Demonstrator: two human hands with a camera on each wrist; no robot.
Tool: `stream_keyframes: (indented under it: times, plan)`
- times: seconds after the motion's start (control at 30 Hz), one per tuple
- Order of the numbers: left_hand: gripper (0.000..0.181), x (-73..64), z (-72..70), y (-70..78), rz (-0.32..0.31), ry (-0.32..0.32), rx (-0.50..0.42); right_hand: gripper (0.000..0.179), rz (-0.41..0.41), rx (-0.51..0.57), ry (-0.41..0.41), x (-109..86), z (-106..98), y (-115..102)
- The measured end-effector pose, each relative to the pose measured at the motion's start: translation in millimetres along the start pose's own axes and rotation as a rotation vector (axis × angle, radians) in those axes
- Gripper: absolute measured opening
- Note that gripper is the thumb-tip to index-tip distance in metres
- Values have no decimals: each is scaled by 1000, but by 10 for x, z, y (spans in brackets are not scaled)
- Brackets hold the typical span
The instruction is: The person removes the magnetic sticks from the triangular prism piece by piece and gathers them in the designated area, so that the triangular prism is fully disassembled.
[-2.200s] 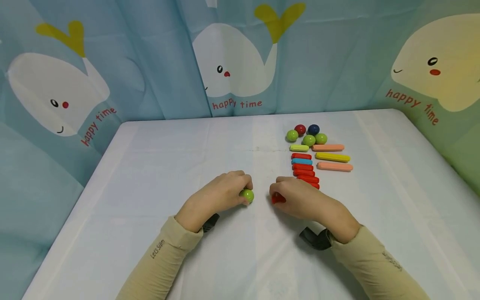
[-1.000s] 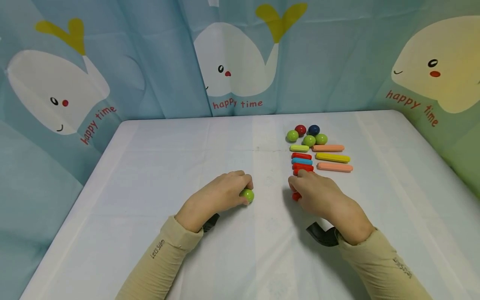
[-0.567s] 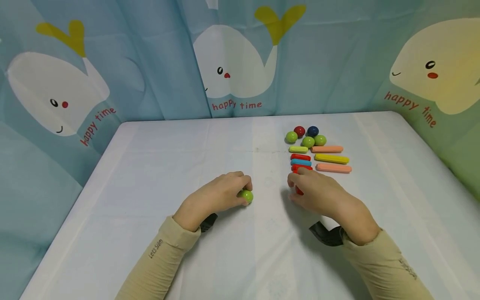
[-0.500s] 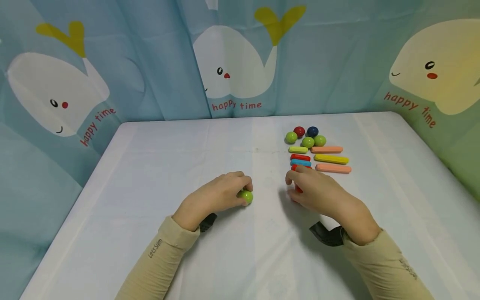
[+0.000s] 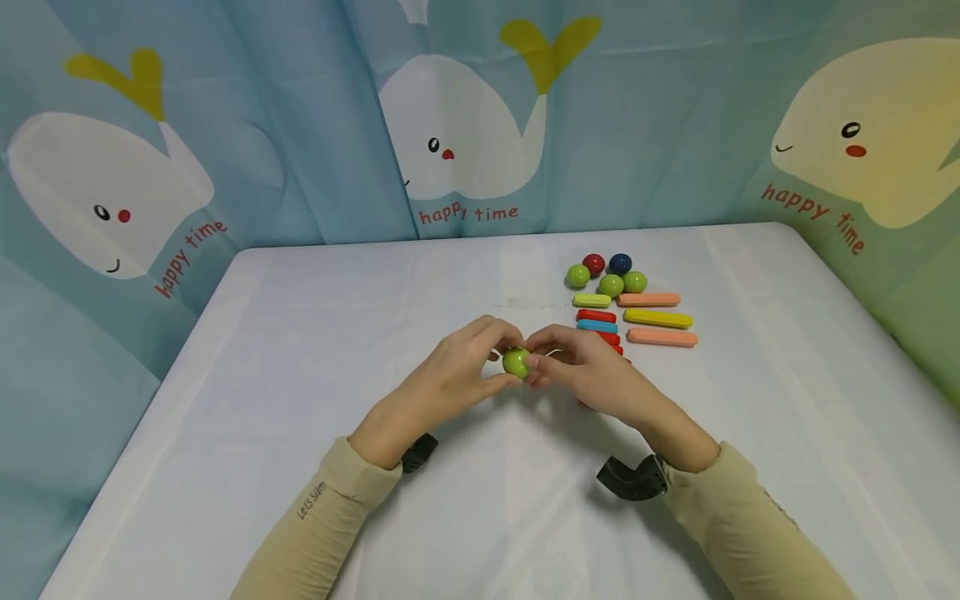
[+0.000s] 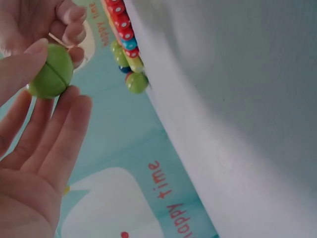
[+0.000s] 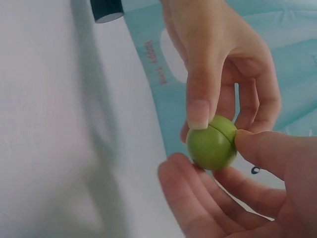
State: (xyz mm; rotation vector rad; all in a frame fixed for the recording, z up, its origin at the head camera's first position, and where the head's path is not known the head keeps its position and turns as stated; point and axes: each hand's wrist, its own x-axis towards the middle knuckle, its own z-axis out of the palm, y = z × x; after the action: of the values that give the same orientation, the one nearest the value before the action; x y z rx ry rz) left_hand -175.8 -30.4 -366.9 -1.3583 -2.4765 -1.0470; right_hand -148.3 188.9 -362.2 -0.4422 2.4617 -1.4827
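A glossy green ball (image 5: 515, 363) with a thin seam round it is held up between both hands, over the middle of the table. My left hand (image 5: 446, 371) grips it from the left, thumb pressed on one side and fingers (image 6: 69, 134) behind it. From the right, my right hand (image 5: 600, 371) pinches the same ball, its thumb (image 7: 262, 148) close to the seam. In the right wrist view the ball (image 7: 210, 148) looks whole, its two halves together. Partly hidden under my right hand lies a row of short red sticks (image 5: 596, 316) with a blue stick (image 5: 597, 327) among them.
Farther back sit a red ball (image 5: 594, 265), a dark blue ball (image 5: 620, 264) and several green balls (image 5: 577, 276). Beside the row lie a yellow stick (image 5: 658, 317), salmon sticks (image 5: 662, 337) and a short lime stick (image 5: 592, 300). A whale-print curtain (image 5: 322, 125) hangs behind the white table (image 5: 300, 317).
My right hand has carried a red stick to the row, let it go and come left to the green ball. My left hand has raised the ball and moved it slightly right.
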Motion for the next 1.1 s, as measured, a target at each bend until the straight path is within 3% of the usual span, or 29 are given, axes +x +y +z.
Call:
stream_keyframes:
  times: [0.23, 0.47, 0.73, 1.1]
  plan:
    - [38, 4, 56, 16, -44, -12, 31, 32, 30, 49, 28, 25, 9, 44]
    - [40, -7, 88, -6, -103, -61, 84, 29, 38, -39, 53, 49, 8, 103]
    - [36, -6, 115, -31, -91, -72, 107, 26, 46, 2, 48, 68, 9, 142]
    - [33, -15, 122, -50, -215, -174, 165, 19, 26, -239, 132, 109, 22, 215]
